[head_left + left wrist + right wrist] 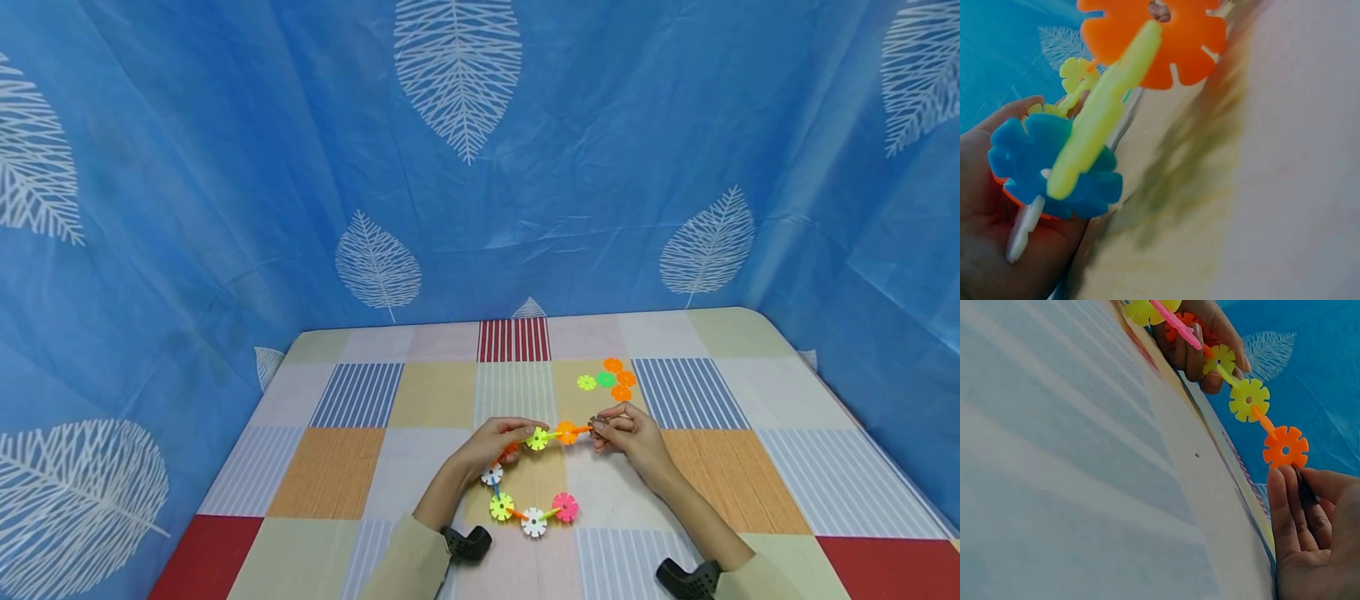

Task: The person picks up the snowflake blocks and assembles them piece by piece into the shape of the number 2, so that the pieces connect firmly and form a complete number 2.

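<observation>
A curved chain of flower-shaped, slotted plastic discs hangs between both hands over the table. My left hand (487, 443) grips it near a yellow-green disc (537, 445); farther along come an orange disc (567, 438) and a dark brown disc (597, 422), which my right hand (636, 442) pinches between thumb and fingers. Below the left hand the chain curves round through white and yellow-green discs to a white disc (527, 528) and a pink end disc (565, 502). In the left wrist view, a blue disc (1016, 147) lies against the left palm.
Toward the back of the table (442, 392) lie loose discs: a yellow-green disc (587, 382), a green disc (605, 380) and an orange disc (613, 365) with others like it. A blue leaf-print curtain (570, 167) surrounds the table's back and sides.
</observation>
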